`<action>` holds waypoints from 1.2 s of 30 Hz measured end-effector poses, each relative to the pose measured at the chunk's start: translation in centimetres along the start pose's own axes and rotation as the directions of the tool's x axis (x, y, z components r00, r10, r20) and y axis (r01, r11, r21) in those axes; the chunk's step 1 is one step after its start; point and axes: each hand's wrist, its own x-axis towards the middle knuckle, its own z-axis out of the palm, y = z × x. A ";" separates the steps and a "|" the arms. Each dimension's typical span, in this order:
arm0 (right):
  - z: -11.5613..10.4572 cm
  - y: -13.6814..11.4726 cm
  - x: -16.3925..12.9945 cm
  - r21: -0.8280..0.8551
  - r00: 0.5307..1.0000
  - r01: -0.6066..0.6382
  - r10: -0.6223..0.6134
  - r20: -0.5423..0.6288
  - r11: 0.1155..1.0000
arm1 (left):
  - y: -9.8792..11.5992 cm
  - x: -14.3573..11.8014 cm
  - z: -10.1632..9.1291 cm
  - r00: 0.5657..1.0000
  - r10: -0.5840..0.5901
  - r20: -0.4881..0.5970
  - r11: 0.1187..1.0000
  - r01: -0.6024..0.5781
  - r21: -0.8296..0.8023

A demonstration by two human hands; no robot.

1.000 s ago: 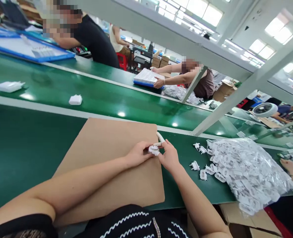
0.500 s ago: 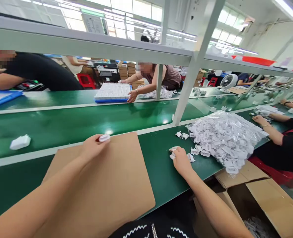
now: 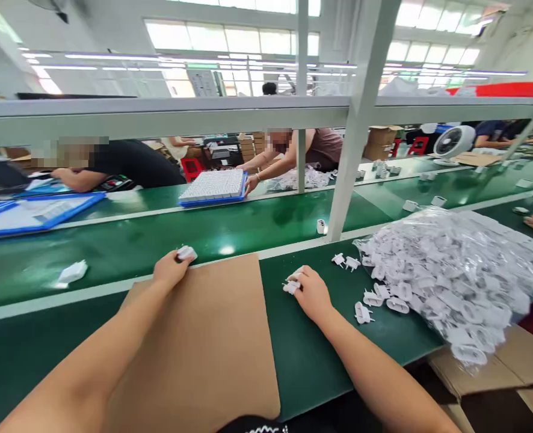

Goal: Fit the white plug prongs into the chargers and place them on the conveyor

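My left hand [image 3: 169,272] is closed on a small white plastic housing [image 3: 187,253], held above the far edge of a brown cardboard sheet [image 3: 216,343]. My right hand [image 3: 315,296] pinches white plug parts [image 3: 292,285] over the green bench, just right of the cardboard; whether it holds one or two is hard to make out. Right of that hand lie loose white plug parts with pins [image 3: 363,313], and two smaller ones [image 3: 351,263] farther back. Beyond them a clear plastic bag [image 3: 456,270] spills many similar white parts.
A green conveyor belt [image 3: 153,231] runs past the bench, carrying a white housing [image 3: 73,272] and another by the metal post [image 3: 350,138]. Across it a co-worker holds a blue tray [image 3: 243,187] of white pieces. An open cardboard box [image 3: 487,403] stands below right.
My right hand has drawn left, away from the loose plug parts, with white parts in its fingers. My left hand keeps the housing, now slightly turned. The camera view has levelled and shifted.
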 end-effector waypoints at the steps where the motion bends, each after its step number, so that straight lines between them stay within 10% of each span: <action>1: -0.3 0.3 -0.1 0.018 1.000 -0.025 0.025 -0.007 1.000 | 0.5 0.1 0.2 0.999 -0.043 -0.025 0.999 0.043 0.001; 4: -1.0 0.8 -0.2 0.090 0.996 -0.086 0.085 0.014 0.992 | 3.2 -0.1 1.2 0.933 -0.146 -0.329 0.989 0.147 -0.021; 7: -0.9 0.9 -0.1 0.153 0.995 -0.100 0.095 0.044 0.983 | 8.2 -1.1 2.7 0.847 -0.007 -0.531 0.999 -0.023 -0.048; 10: -0.8 0.7 -0.2 0.127 0.994 -0.092 0.083 0.076 0.988 | 15.1 -2.4 5.1 0.919 0.313 -0.240 0.931 -0.347 -0.116; 13: -0.9 0.6 -0.3 0.035 0.993 -0.073 0.069 0.096 0.997 | 22.4 -4.0 9.0 0.845 0.524 0.109 0.840 -0.491 -0.231; 20: -1.2 1.0 -0.1 -0.029 0.995 -0.090 0.091 0.038 0.995 | 33.6 -7.6 17.6 0.864 0.417 0.283 0.899 -0.347 -0.266; 28: -1.8 0.8 0.9 0.337 0.966 -0.188 0.235 -0.103 0.922 | 32.5 -7.8 16.2 0.894 0.371 0.252 0.912 -0.298 -0.283; 36: -2.3 -0.3 1.7 0.889 0.830 -0.416 0.478 0.287 0.190 | 20.8 -9.9 8.3 0.815 0.536 0.221 0.799 -0.405 -0.445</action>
